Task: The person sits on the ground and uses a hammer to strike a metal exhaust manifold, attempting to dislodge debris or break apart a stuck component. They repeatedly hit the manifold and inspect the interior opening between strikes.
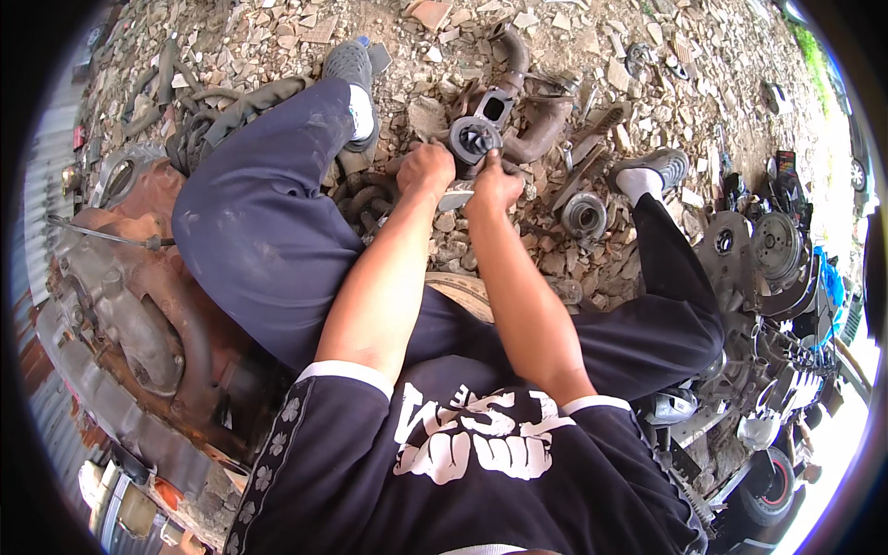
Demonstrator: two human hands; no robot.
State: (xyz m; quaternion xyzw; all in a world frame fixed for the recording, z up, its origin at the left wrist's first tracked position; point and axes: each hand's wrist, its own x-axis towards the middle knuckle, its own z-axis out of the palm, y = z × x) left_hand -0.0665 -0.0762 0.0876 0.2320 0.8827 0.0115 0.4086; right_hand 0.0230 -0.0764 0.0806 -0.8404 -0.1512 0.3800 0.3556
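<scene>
A turbocharger [460, 153] sits on the rubble between my feet, its finned wheel [476, 140] facing up in a round grey housing. Rusty manifold piping [546, 125] joins it at the far side and right. My left hand [427, 168] is closed at the housing's left edge, its fingertips partly hidden. On the near right rim, my right hand [495, 185] grips with the thumb on top and the other fingers underneath. A flat light-coloured piece [454, 200] lies just below, between my wrists. To the right rests a loose round metal part [585, 215] with a hole in its middle.
A large rusty engine block [139, 314] stands close on my left. Black hoses [217, 106] lie behind my left knee. Piled engine parts with a pulley [775, 246] crowd my right side. Broken stones [388, 28] cover the ground ahead. Part of a tire [462, 293] shows beneath my forearms.
</scene>
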